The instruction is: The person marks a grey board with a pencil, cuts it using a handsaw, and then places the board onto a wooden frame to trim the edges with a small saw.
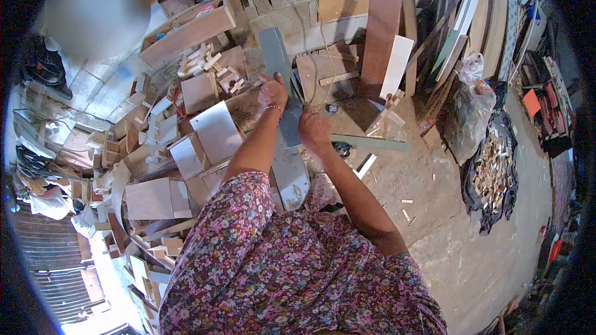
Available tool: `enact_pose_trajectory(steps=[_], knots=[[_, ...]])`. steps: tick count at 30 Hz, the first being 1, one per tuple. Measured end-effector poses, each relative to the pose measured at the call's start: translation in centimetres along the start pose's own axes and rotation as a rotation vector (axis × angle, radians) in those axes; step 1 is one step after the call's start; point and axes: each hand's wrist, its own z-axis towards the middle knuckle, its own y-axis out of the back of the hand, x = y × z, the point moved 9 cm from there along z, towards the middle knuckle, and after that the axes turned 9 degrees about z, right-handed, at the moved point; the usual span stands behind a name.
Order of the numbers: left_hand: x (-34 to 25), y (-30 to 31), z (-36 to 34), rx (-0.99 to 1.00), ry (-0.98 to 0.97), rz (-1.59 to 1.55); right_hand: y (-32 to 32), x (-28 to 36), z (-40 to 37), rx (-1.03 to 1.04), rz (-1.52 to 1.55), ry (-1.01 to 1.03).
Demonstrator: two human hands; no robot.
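Observation:
A long grey board [271, 49] stretches away from me in the middle of the view. My left hand [273, 93] is closed on its left edge, fingers and thumb at the board's surface. To the right of the board, my right hand [315, 129] is curled into a fist with the thumb uppermost. A thin dark edge runs up from its thumb along the board; what the fist holds is hidden. Just beyond my right wrist lies a narrow grey-green strip [372, 142]. A pale grey panel [290, 180] lies below the board, closer to my body.
Wood offcuts and a white panel [217, 130] crowd the left side. A reddish-brown plank [382, 31] leans at the back. On the right are a clear plastic bag [472, 111] and a black sack [495, 167] of small wood scraps. A person's blurred head is at upper left.

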Motion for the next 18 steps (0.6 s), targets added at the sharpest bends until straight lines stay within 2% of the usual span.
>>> enact_pose_trajectory(steps=[3, 9, 11, 13, 15, 18], knots=[[0.3, -0.9, 0.5, 0.069, 0.044, 0.024, -1.4, 0.8, 0.3, 0.133, -0.125, 0.078], [0.1, -1.2, 0.8, 0.095, 0.094, 0.044, 1.1, 2.5, 0.2, 0.156, -0.191, -0.015], [0.0, 0.4, 0.4, 0.012, 0.125, 0.063, 1.8, 2.8, -0.2, 0.152, -0.173, -0.003], [0.3, -0.1, 0.7, 0.013, 0.114, 0.065, 2.7, 3.3, -0.6, 0.148, -0.158, 0.008], [0.2, -0.4, 0.6, 0.017, 0.105, 0.059, 2.7, 2.9, -1.1, 0.234, -0.127, -0.057], [0.4, -0.2, 0.7, 0.078, 0.125, 0.025, 2.4, 3.7, -0.9, 0.154, -0.202, 0.023]])
